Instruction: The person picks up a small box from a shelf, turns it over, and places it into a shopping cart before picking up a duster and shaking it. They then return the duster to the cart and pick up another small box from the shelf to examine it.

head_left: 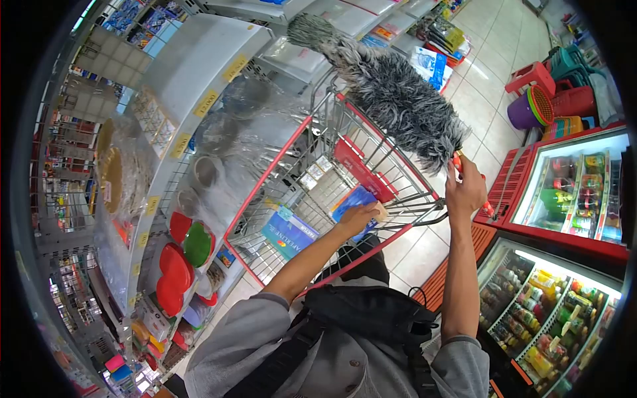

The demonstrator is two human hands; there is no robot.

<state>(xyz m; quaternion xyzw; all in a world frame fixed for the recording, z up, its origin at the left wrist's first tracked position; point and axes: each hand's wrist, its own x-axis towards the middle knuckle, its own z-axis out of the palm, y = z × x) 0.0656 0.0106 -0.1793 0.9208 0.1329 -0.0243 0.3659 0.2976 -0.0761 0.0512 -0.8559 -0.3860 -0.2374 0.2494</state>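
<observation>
1. Black chest bag (361,308) closest of all, down at six o'clock, right beside the rim of the wire cart (268,178).
2. Out at three o'clock, the right hand (466,189) has its fingers wrapped around the red handle (488,209) of a grey duster (398,89), fluff stretching up towards twelve! A firm hold suits that long head; mind the shelf goods at its far tip.
3. Just off centre towards four, the left hand (360,217) is inside the cart, fingers curled at a blue pack (352,198), something tan at the fingertips. Gripping or merely touching? Cannot tell.
4. Good technique here: support the pack squarely, and avoid knocking the Paperline box (290,232) at half past seven.
5. Watch the handle's lower end too, pointing towards the upper fridge (570,192) at three; a small wrist turn should spare the glass.
</observation>
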